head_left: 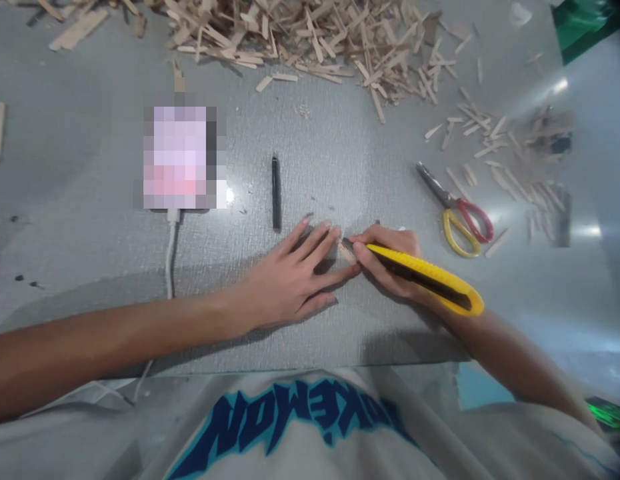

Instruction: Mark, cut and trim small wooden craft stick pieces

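Note:
My left hand (297,277) lies flat on the table with its fingers spread. Between its fingertips and the right hand is a small piece of wooden stick (346,251), mostly covered. My right hand (390,257) is closed round a yellow utility knife (430,277), whose tip points left at the piece of wood. The blade is small and partly hidden by the fingers. Just beyond the left fingertips, a black pen (276,195) rests on the table. Scissors (455,210) with one red and one yellow handle loop lie to the right of my right hand.
A large heap of wooden stick pieces (300,33) spreads along the far side of the grey table (105,247). More loose sticks (490,130) scatter at right. A blurred-out device (177,153) with a white cable (170,260) lies at left. The table's near edge borders my shirt.

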`<move>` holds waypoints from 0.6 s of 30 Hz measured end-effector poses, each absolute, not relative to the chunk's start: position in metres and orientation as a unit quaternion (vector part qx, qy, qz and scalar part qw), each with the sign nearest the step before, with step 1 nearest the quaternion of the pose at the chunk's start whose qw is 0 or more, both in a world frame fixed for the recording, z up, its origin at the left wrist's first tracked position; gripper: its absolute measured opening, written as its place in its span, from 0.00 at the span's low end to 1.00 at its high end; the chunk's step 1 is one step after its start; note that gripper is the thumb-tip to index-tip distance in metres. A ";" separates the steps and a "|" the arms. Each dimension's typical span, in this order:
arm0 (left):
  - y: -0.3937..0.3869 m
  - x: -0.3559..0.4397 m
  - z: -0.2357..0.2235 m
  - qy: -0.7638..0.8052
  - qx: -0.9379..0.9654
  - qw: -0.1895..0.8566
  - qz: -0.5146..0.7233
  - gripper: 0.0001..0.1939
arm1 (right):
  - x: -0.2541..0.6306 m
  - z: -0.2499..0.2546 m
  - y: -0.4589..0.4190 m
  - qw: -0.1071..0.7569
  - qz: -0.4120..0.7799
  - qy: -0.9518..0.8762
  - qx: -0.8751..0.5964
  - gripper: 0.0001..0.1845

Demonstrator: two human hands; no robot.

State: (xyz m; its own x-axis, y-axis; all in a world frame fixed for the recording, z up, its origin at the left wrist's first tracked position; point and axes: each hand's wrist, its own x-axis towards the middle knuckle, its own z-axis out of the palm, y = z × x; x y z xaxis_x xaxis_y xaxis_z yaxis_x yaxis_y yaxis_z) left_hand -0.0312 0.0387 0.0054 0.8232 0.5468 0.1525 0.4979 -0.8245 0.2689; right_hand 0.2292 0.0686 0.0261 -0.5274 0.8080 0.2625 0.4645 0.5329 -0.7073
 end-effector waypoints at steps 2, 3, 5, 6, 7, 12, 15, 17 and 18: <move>0.038 -0.031 0.006 0.276 0.949 0.107 0.109 0.35 | 0.231 0.026 0.069 0.292 0.291 -0.825 -0.387 0.08; 0.038 -0.031 0.006 0.278 0.949 0.107 0.107 0.35 | 0.231 0.026 0.069 0.289 0.290 -0.825 -0.389 0.08; 0.038 -0.031 0.006 0.282 0.947 0.107 0.107 0.36 | 0.233 0.026 0.068 0.281 0.291 -0.826 -0.392 0.08; 0.038 -0.031 0.006 0.283 0.947 0.108 0.108 0.36 | 0.233 0.027 0.068 0.278 0.292 -0.826 -0.392 0.08; 0.038 -0.031 0.006 0.282 0.947 0.109 0.110 0.36 | 0.233 0.027 0.068 0.279 0.295 -0.826 -0.392 0.08; 0.038 -0.032 0.006 0.282 0.945 0.118 0.114 0.36 | 0.234 0.029 0.068 0.285 0.310 -0.818 -0.391 0.09; 0.038 -0.032 0.007 0.279 0.947 0.121 0.105 0.36 | 0.233 0.028 0.068 0.285 0.316 -0.816 -0.391 0.10; 0.038 -0.032 0.007 0.277 0.948 0.121 0.103 0.36 | 0.233 0.027 0.067 0.289 0.313 -0.816 -0.392 0.10; 0.038 -0.032 0.007 0.277 0.948 0.122 0.103 0.36 | 0.233 0.027 0.067 0.293 0.310 -0.815 -0.391 0.10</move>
State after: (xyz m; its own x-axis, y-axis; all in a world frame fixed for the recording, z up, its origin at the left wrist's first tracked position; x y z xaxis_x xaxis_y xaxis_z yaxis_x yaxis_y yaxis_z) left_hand -0.0319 0.0384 0.0072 0.8253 0.5500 0.1277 0.4998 -0.8169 0.2880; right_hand 0.2327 0.0671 0.0266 -0.5224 0.8195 0.2358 0.4551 0.5018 -0.7356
